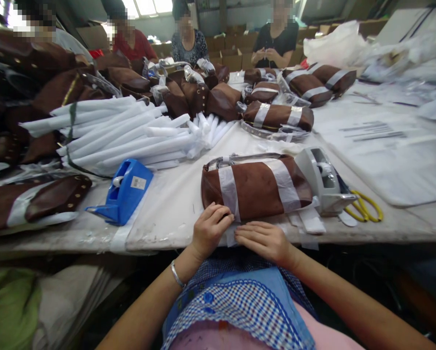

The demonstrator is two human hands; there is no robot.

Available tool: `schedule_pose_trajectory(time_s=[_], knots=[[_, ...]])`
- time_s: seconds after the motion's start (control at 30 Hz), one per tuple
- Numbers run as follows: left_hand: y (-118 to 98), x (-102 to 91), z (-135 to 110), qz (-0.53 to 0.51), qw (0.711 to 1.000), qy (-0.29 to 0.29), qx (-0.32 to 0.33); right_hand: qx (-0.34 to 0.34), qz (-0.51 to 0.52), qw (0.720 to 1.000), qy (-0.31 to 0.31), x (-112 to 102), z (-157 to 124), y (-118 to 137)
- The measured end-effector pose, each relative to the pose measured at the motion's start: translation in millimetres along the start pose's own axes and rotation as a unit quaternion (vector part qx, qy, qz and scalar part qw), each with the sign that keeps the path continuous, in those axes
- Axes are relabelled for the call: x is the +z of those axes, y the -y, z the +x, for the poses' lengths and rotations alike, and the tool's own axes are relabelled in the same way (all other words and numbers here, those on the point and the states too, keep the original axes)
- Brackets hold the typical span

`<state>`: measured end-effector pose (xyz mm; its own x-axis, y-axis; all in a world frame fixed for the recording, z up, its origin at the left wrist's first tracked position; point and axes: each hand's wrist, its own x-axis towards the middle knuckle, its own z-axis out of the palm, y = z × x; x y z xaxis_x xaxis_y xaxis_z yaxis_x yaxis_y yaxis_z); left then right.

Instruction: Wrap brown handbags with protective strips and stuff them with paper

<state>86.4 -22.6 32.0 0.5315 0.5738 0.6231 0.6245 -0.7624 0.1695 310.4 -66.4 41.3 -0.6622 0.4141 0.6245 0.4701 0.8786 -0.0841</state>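
A brown suede bag lies on its side at the table's near edge, wrapped with two white tape bands. My left hand has its fingers curled and pinched on the lower end of the left band at the bag's bottom edge. Just right of it, my right hand lies flat, fingers stretched toward the same tape end and pressing it on the table.
A grey tape dispenser and yellow scissors lie right of the bag, a blue tape dispenser to the left. White paper rolls and several brown bags fill the middle. Other people sit at the far side.
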Motion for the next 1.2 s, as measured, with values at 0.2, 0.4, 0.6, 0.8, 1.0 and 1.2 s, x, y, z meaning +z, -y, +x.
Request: schedule_pose_trajectory(time_s=[0.2, 0.4, 0.6, 0.8, 1.0, 1.2], knots=[[-0.4, -2.6, 3.1, -0.004, 1.000, 0.003, -0.008, -0.036, -0.025, 0.999, -0.007, -5.9, 12.8, -16.4], [-0.4, -5.4, -0.4, -0.032, 0.999, 0.000, -0.016, -0.020, -0.049, 0.999, -0.013, -4.2, 20.3, -28.2], [4.4, -10.1, -11.8, -0.139, 0.989, 0.013, -0.044, 0.053, -0.063, 0.997, -0.009, 1.6, 23.6, -31.3], [-6.6, 1.4, -6.8, -0.104, 0.985, -0.072, -0.121, 0.129, -0.087, 0.988, -0.002, 3.0, 32.0, -24.6], [-16.4, 9.4, 1.7, -0.075, 0.974, -0.117, -0.180, 0.188, -0.120, 0.975, 0.013, 7.3, 37.5, -18.0], [-20.1, 8.7, 5.4, -0.033, 0.968, -0.108, -0.223, 0.233, -0.131, 0.963, 0.022, 14.9, 41.9, -15.5]])
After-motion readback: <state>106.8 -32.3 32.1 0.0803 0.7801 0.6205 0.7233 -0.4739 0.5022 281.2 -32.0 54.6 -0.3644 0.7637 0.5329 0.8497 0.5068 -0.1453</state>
